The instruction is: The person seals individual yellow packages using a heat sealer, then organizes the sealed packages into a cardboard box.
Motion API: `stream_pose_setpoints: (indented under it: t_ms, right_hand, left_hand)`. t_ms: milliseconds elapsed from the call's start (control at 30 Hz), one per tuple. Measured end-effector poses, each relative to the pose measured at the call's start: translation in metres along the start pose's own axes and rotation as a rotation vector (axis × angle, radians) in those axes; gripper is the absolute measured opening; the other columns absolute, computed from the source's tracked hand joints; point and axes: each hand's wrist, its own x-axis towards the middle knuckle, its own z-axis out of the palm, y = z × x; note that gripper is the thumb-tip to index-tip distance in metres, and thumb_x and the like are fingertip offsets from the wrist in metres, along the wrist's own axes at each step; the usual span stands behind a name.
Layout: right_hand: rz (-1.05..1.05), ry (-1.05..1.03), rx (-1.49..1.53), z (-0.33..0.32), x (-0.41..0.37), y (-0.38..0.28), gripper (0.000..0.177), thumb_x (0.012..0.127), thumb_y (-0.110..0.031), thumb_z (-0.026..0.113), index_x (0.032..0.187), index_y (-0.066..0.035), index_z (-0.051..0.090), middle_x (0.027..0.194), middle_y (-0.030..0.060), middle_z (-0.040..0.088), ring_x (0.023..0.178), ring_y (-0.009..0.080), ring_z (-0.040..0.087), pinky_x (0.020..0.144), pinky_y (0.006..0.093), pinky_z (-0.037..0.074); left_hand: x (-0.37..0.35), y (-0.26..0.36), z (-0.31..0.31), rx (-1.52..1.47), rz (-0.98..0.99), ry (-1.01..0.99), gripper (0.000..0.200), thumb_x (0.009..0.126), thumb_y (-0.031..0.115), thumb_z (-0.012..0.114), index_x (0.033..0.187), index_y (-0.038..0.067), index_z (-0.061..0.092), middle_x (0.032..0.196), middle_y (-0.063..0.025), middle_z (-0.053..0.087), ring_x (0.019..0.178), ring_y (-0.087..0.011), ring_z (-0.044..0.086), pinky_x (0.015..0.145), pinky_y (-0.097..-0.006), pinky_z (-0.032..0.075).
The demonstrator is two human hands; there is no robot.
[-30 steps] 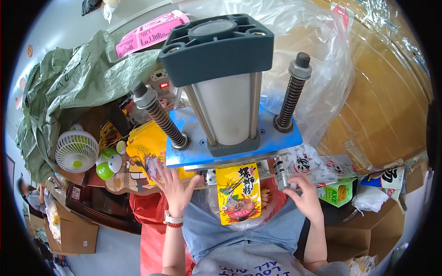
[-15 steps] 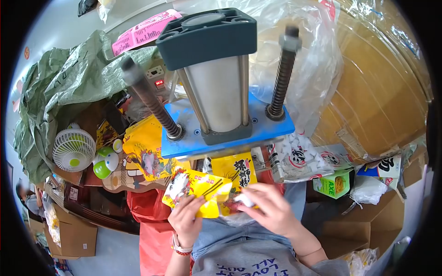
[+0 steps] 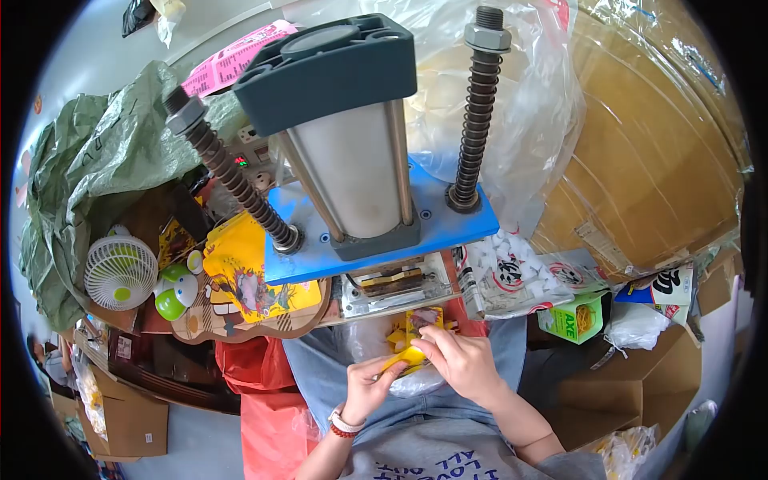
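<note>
Over the lap, my left hand (image 3: 370, 390) pinches the left side of a folded yellow packet (image 3: 411, 357). My right hand (image 3: 458, 360) is closed at the packet's right side, its fingertips meeting the yellow film. Below and behind the hands, more yellow pieces (image 3: 398, 337) lie in a clear plastic bag (image 3: 364, 340). Above them stands a press with a blue plate (image 3: 320, 232) and a metal cylinder (image 3: 344, 172). Its metal bed (image 3: 392, 292) shows under the plate. Whatever is inside the packet is hidden.
Yellow printed pouches (image 3: 252, 276) are stacked left of the press on a wooden board (image 3: 210, 324). A small white fan (image 3: 122, 273) stands further left. Right of the press lies a bag of small white pieces (image 3: 508, 272), near a green AXE box (image 3: 578, 318) and a cardboard box (image 3: 664, 376).
Both hands have moved down and right, closer together, and the yellow packet is now folded between them. The yellow pouch beneath the press is gone from its bed. The view has shifted slightly.
</note>
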Motion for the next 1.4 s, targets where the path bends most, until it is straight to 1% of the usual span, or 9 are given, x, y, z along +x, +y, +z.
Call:
stream_pose_setpoints:
  t_ms: [433,667,800,1000,1100,1167,1200,1267,1400]
  right_hand:
    - [0.139,-0.092,-0.107,0.011,0.007,0.016,0.038,0.085,-0.019,0.075,0.118,-0.004,0.063,0.091,0.0113,0.071,0.06,0.025,0.067,0.053,0.0332,0.052]
    - [0.168,0.171,0.16,-0.043,0.019,0.022,0.036,0.087,-0.008,0.072,0.12,-0.002,0.063,0.102,0.0092,0.069,0.05,0.0088,0.055,0.047,0.0235,0.043]
    - [0.245,0.167,-0.197,-0.027,0.03,0.072,0.026,0.097,-0.016,0.057,0.115,0.002,0.061,0.118,0.017,0.062,0.097,0.0351,0.06,0.084,0.0421,0.048]
    - [0.246,-0.126,-0.24,-0.024,0.002,0.082,0.026,0.099,-0.022,0.052,0.109,0.002,0.06,0.116,0.0169,0.058,0.1,0.0382,0.056,0.088,0.0441,0.045]
    - [0.291,-0.21,-0.151,-0.041,-0.006,0.086,0.026,0.098,-0.023,0.055,0.105,0.001,0.058,0.113,0.0171,0.058,0.097,0.0363,0.057,0.086,0.0419,0.046]
    - [0.323,-0.248,-0.141,-0.049,-0.011,0.091,0.025,0.097,-0.024,0.058,0.103,0.001,0.057,0.111,0.0169,0.057,0.095,0.0345,0.058,0.085,0.0402,0.047]
    - [0.381,-0.274,-0.044,-0.052,-0.01,0.094,0.024,0.095,-0.022,0.062,0.101,0.0,0.056,0.105,0.0153,0.059,0.09,0.0318,0.06,0.082,0.039,0.048]
    - [0.431,-0.306,0.059,-0.052,-0.011,0.095,0.024,0.092,-0.02,0.066,0.099,0.0,0.055,0.1,0.0138,0.06,0.085,0.0291,0.061,0.079,0.0377,0.05]
    - [0.475,0.229,0.722,-0.056,0.001,0.045,0.023,0.084,-0.004,0.074,0.101,0.001,0.061,0.096,0.0075,0.06,0.088,0.0149,0.062,0.078,0.0277,0.051]
  left_hand:
    - [0.013,-0.048,0.02,-0.252,-0.176,0.039,0.016,0.094,0.014,0.069,0.098,-0.001,0.074,0.085,0.0012,0.072,0.074,-0.0032,0.059,0.067,-0.0202,0.049]
    - [0.063,-0.028,0.001,-0.518,-0.298,0.168,0.021,0.094,0.015,0.069,0.099,-0.004,0.073,0.09,-0.0035,0.073,0.077,-0.0047,0.062,0.071,-0.0215,0.05]
    - [0.085,-0.011,-0.009,-0.612,-0.333,0.197,0.022,0.093,0.013,0.069,0.102,-0.006,0.071,0.094,-0.0071,0.073,0.078,-0.008,0.065,0.069,-0.0227,0.052]
    - [0.091,-0.007,-0.015,-0.647,-0.427,0.111,0.025,0.093,0.015,0.069,0.103,-0.008,0.069,0.095,-0.0087,0.072,0.081,-0.0111,0.066,0.071,-0.0253,0.052]
    - [0.089,-0.014,-0.059,0.061,-0.23,0.221,0.052,0.088,0.036,0.073,0.123,-0.001,0.063,0.113,-0.0115,0.068,0.097,-0.0212,0.065,0.088,-0.0359,0.05]
    - [0.084,-0.025,-0.092,1.198,0.129,0.546,0.078,0.082,0.045,0.075,0.141,0.002,0.046,0.141,-0.0194,0.051,0.13,-0.0299,0.049,0.11,-0.0524,0.03]
    - [0.077,-0.033,-0.105,1.184,-0.085,0.357,0.093,0.078,0.049,0.075,0.148,0.004,0.034,0.155,-0.0212,0.03,0.146,-0.0322,0.025,0.116,-0.0617,0.006]
    - [0.056,-0.059,-0.118,1.184,0.064,0.124,0.093,0.075,0.045,0.077,0.147,0.003,0.036,0.155,-0.0174,0.033,0.146,-0.0318,0.027,0.117,-0.0605,0.007]
    - [0.025,-0.059,-0.121,0.772,0.128,0.378,0.038,0.073,-0.006,0.063,0.107,0.007,0.073,0.102,-0.0126,0.073,0.097,-0.0271,0.071,0.081,-0.0341,0.055]
